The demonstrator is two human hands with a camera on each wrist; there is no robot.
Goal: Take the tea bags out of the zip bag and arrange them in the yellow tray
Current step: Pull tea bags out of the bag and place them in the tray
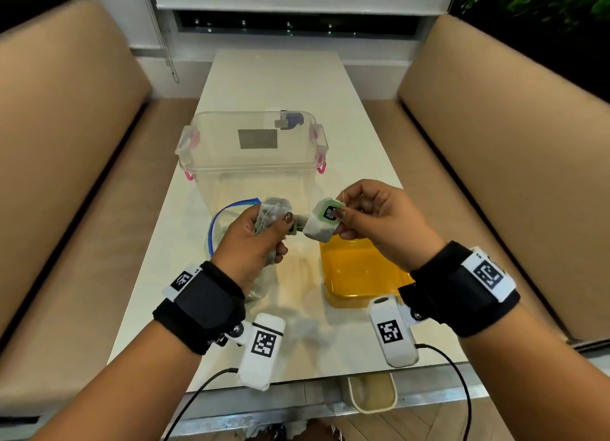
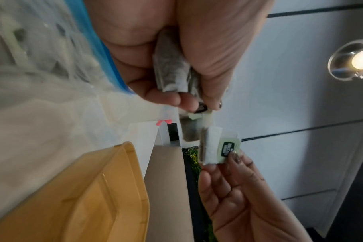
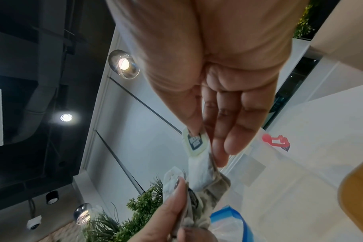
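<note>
My left hand (image 1: 264,232) grips a bunch of grey tea bags (image 1: 274,209) above the table; in the left wrist view the bunch (image 2: 172,72) sits between thumb and fingers. My right hand (image 1: 366,216) pinches one tea bag (image 1: 321,227) by its green tag (image 1: 330,212), just right of the bunch; the same tea bag (image 3: 201,170) shows in the right wrist view. The clear zip bag (image 1: 227,222) with a blue seal lies under my left hand. Below my right hand sits the yellow tray (image 1: 359,269), nothing visible in it.
A clear plastic box (image 1: 254,150) with pink latches stands behind the hands on the white table (image 1: 274,77). Tan benches (image 1: 66,143) flank the table on both sides. A small beige holder (image 1: 371,394) hangs at the near edge.
</note>
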